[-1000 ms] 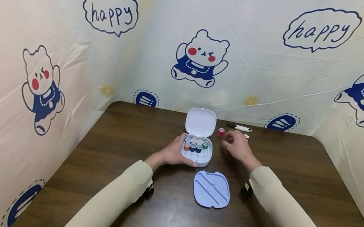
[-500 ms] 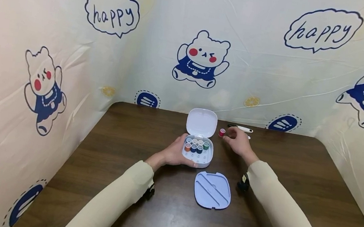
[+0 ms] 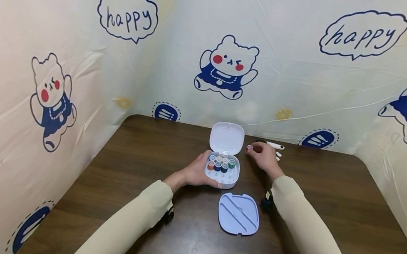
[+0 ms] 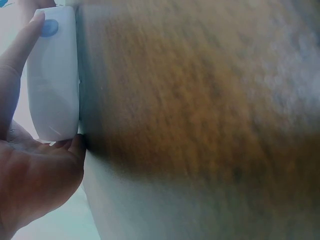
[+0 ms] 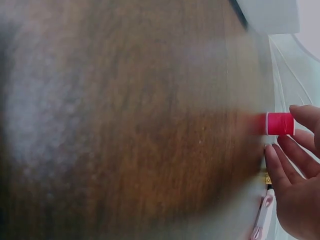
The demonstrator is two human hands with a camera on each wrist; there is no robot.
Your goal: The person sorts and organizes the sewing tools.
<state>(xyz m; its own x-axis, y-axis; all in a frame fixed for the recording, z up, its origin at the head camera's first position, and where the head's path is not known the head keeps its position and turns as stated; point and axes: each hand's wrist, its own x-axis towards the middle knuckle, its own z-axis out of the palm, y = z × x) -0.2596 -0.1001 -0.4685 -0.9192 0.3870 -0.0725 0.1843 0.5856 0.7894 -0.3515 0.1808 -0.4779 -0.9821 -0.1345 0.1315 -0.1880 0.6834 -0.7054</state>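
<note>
My left hand (image 3: 199, 172) grips a small white sewing box (image 3: 235, 181) from its left side, thumb along the front wall. The box's lid (image 3: 227, 137) stands raised at the back. Inside, two rows of thread spools (image 3: 218, 166) in white, orange, blue and green sit on pegs, with bare pegs in front. To the right of the box, my right hand (image 3: 265, 157) pinches a spool of red thread (image 5: 281, 123) at its top between thumb and finger. The spool stands upright at the table surface.
A lavender grooved tray (image 3: 238, 215) lies in front of the box. Beyond my right hand are a black-and-white slim tool (image 3: 276, 145) and small white pieces (image 3: 278, 154). A patterned cloth (image 3: 235, 13) hangs behind the table (image 3: 141, 145).
My right hand has shifted slightly left, from beside the small items to the red spool, and its fingers have closed on it. The left hand keeps its hold on the box.
</note>
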